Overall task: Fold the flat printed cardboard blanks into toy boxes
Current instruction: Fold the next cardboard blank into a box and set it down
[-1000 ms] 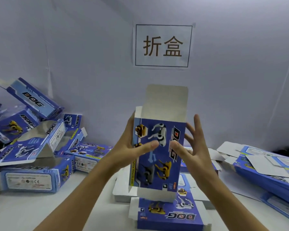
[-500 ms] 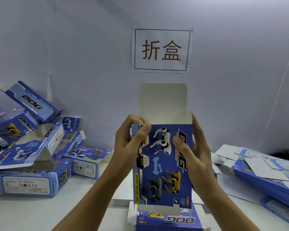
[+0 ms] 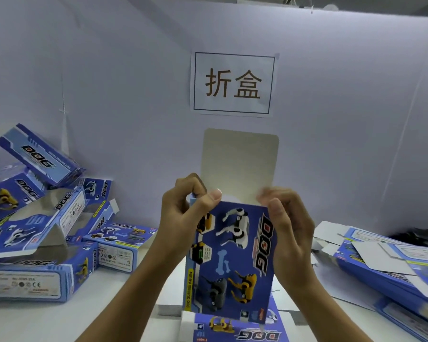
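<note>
1. Head view, the surroundings first: off to my left there's a messy pile of folded DOG boxes [image 3: 42, 218], some tipped against the white wall [image 3: 109, 70], some lying flat on the white table [image 3: 59, 322]. On my right sits a slanted stack of flat blanks [image 3: 386, 265], white sides and blue print mixed. One more flat blank [image 3: 235, 329] lies right under what I'm holding, its DOG logo upside down to me. A paper sign [image 3: 233, 83] with two printed characters is stuck on the wall straight ahead.

2. The thing itself: a blue toy box [image 3: 230, 257] with robot dogs and a bone printed on it, held upright in mid-air over the table between the two heaps. Its plain top flap [image 3: 240, 161] stands straight up, unprinted side facing me.

3. Grip: my left hand [image 3: 183, 213] pinches the top left corner, thumb on the front. My right hand [image 3: 289, 225] is curled around the top right edge, a bit blurred.

4. Room: bare table shows at the near left; the piles sit close on both sides.
</note>
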